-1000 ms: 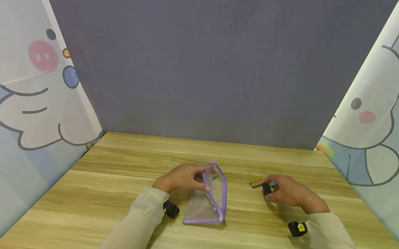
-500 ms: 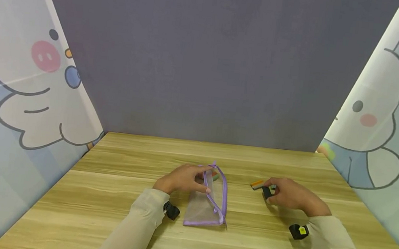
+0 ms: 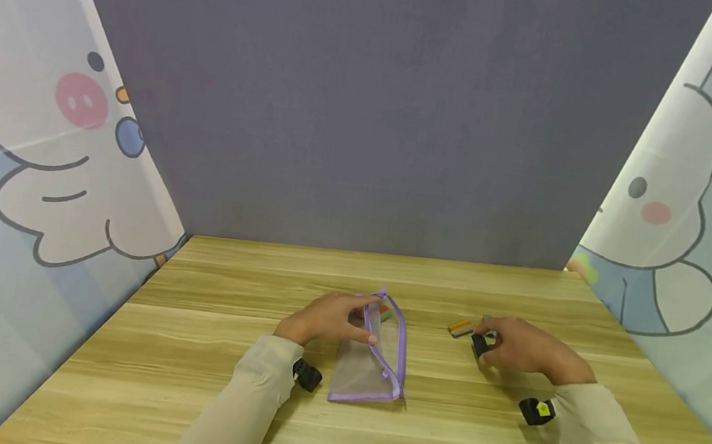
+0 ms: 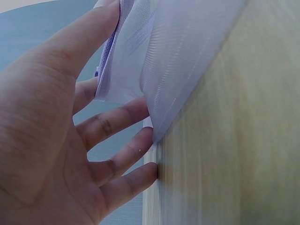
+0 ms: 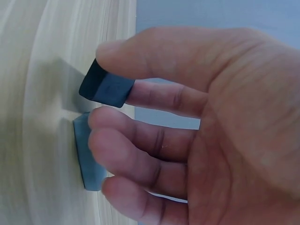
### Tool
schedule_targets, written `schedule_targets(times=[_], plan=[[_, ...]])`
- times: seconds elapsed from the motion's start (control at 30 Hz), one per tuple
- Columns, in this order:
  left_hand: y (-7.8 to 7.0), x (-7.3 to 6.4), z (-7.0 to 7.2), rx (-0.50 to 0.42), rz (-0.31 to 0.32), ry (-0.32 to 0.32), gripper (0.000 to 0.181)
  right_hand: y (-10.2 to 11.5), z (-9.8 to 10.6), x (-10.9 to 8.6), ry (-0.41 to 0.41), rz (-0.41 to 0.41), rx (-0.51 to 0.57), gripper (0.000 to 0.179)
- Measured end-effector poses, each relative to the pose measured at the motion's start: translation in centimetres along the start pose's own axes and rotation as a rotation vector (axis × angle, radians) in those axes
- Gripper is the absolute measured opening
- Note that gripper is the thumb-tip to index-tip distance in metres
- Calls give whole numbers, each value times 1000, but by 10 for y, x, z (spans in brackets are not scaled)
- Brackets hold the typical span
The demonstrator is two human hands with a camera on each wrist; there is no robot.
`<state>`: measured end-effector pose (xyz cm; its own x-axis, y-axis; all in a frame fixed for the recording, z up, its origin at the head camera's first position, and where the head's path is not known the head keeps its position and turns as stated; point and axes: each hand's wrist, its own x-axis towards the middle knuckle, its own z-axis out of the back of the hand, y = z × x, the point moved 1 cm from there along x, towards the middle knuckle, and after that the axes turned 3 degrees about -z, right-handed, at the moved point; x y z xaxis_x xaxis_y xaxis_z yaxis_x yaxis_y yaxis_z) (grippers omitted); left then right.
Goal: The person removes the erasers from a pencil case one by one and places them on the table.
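Note:
A see-through mesh pouch (image 3: 361,374) with purple zip edging lies near the middle of the table, its mouth parted toward the right. My left hand (image 3: 334,317) holds it by the mouth, thumb and index finger well apart along the edge; the mesh hides some fingertips in the left wrist view. Something red and green (image 3: 385,313) shows through the pouch. Between thumb and index finger, my right hand (image 3: 522,346) pinches a small black block (image 5: 108,88), tilted. Behind its other fingers, a grey-green block (image 5: 88,154) rests on the table.
Left of my right hand, a small orange and grey piece (image 3: 461,328) lies on the wooden table (image 3: 260,270). A dark grey panel (image 3: 368,107) stands at the back, with cartoon-printed cloths on both sides.
My right hand has shifted slightly to the right with the black block, which has changed its tilt a little. My left hand and the pouch look nearly unchanged.

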<state>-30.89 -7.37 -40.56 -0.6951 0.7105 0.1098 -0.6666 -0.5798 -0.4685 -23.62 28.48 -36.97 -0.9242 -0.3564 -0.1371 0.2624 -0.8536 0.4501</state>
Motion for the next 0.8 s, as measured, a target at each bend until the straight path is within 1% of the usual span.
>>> schedule_targets(times=[0.2, 0.33, 0.47, 0.8], plan=[[-2, -3, 2, -25, -11, 11, 82, 3, -3, -3, 16, -40, -4, 53], [-2, -6, 2, -19, -12, 13, 82, 5, -4, -5, 28, -64, -6, 53], [-2, -8, 3, -3, -18, 13, 82, 7, -6, -7, 27, -70, -3, 54], [-2, -15, 3, -10, -37, 11, 83, 12, -12, -14, 31, -88, 17, 52]])
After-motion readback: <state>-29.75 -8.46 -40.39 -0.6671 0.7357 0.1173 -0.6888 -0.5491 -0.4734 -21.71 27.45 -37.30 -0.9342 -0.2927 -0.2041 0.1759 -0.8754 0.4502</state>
